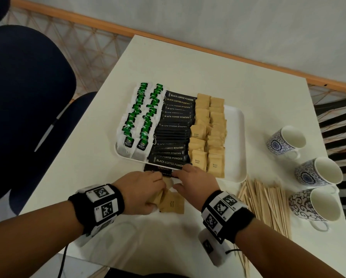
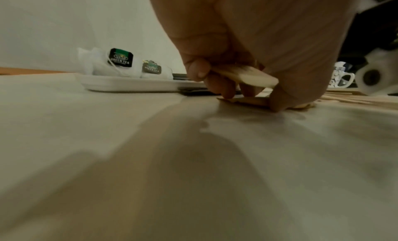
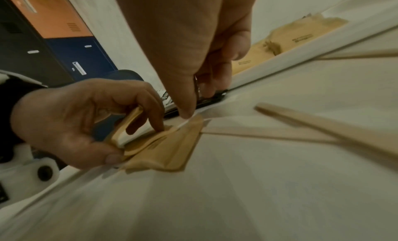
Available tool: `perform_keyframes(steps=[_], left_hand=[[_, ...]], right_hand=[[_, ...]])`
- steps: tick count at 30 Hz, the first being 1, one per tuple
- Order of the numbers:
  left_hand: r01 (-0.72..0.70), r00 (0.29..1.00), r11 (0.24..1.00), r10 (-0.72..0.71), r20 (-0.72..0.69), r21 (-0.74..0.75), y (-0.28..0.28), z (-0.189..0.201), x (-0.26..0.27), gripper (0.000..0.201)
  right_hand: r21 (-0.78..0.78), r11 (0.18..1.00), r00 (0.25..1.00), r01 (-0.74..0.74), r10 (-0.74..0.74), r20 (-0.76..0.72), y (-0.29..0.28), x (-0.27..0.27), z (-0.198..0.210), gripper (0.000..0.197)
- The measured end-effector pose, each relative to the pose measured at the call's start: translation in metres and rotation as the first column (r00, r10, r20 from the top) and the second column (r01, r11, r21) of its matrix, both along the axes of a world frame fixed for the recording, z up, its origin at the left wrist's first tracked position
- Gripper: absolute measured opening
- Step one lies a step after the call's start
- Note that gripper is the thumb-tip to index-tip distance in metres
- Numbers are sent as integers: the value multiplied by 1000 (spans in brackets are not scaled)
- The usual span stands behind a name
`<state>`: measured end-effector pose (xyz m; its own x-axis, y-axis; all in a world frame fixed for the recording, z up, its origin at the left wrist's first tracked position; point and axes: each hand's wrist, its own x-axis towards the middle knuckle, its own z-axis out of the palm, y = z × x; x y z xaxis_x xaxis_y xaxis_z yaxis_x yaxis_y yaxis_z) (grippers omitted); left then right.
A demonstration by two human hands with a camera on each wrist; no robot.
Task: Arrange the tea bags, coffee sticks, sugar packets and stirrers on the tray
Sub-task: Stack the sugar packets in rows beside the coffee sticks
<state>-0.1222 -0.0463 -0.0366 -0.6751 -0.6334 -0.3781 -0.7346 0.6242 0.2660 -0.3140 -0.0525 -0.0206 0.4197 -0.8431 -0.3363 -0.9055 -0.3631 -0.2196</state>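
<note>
A white tray holds rows of green tea bags, black coffee sticks and brown sugar packets. Both hands are at its near edge. My left hand pinches a brown sugar packet between thumb and fingers, and its thumb tip presses loose sugar packets lying on the table. My right hand has fingers and thumb curled on a black coffee stick that lies on the table against the tray's rim. A heap of wooden stirrers lies to the right.
Three blue-patterned mugs stand along the table's right edge, past the stirrers. A dark blue chair is at the left of the table. The tray's right strip is bare.
</note>
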Motion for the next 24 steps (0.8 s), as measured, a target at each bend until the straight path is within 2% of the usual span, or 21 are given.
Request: perform_keyframes(steps=[3, 7, 9, 12, 15, 17, 19, 21, 24], left_hand=[[29, 1000, 999, -29, -11, -30, 0, -1, -1, 51], [42, 995, 999, -43, -93, -20, 1, -3, 1, 64], [61, 988, 996, -70, -136, -69, 4, -5, 6, 59], [1, 974, 982, -44, -224, -189, 4, -6, 14, 44], [-146, 935, 965, 62, -349, -219, -3, -1, 22, 33], [-233, 919, 950, 146, -366, -208, -10, 0, 28, 36], [-305, 905, 936, 228, -359, -174, -18, 3, 33, 40], [-366, 885, 927, 321, -338, -80, -23, 9, 34, 33], [-453, 819, 886, 457, -346, 97, -30, 19, 29, 21]], right_hand=[[-37, 999, 1000, -10, 10, -7, -3, 4, 0, 35], [-55, 998, 999, -13, 11, -37, -4, 7, 0, 34], [-69, 997, 999, -20, 16, -48, -4, 7, 0, 34], [-113, 993, 999, -28, 23, -42, -6, 8, -5, 29], [-149, 988, 998, -35, 26, -62, -4, 11, -1, 9], [-198, 978, 995, -64, 49, -81, -6, 10, -1, 11], [-174, 985, 1000, -13, 13, -6, -9, 8, 3, 8], [-68, 997, 995, 42, -35, 88, -15, 2, 11, 20], [134, 984, 959, 116, -146, 242, -23, -4, 25, 22]])
